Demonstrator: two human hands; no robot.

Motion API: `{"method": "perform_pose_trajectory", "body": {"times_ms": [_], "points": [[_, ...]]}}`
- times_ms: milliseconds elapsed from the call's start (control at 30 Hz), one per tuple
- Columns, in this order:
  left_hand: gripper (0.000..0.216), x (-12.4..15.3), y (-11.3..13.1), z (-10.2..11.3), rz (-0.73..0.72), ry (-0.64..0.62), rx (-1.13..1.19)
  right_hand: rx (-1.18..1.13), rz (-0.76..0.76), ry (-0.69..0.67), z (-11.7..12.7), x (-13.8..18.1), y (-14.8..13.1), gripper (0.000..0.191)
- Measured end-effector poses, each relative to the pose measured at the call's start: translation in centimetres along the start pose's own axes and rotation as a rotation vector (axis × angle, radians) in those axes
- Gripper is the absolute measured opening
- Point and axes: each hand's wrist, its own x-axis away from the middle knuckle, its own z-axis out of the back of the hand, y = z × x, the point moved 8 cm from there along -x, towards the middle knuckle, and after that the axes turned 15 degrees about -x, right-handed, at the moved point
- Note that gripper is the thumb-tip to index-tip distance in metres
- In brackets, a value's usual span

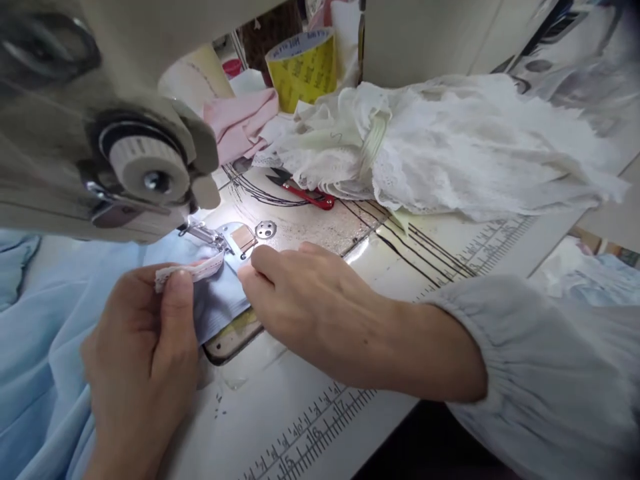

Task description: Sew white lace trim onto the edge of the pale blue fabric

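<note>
Left hand [145, 347] pinches the white lace strip [203, 269], pointing longways near three o'clock. Right hand [305, 303] curls; can't tell its hold.

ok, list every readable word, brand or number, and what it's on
"Hit", repeated: yellow tape roll
"5", "6", "7": near tabletop ruler
"3": far tabletop ruler
Smaller ruler digits and the tape roll's other print: too small or blurred.

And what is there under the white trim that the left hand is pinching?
Light blue fabric shows below the white trim, near the presser foot. What lies directly behind the trim and the left hand is covered and cannot be seen.
</note>
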Motion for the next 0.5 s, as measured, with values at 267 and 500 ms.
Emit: {"method": "perform_pose_trajectory", "body": {"times_ms": [267, 500], "points": [[0.020, 0.2, 3.1, 1.1, -0.363, 0.080, -0.078, -0.098, 0.035, 0.024, 0.2, 0.3, -0.1, 0.012], [0.016, 0.9, 4.5, 1.9, -0.573, 0.172, 0.029, -0.136, 0.065, 0.095, 0.4, 0.4, -0.4, 0.016]]}}
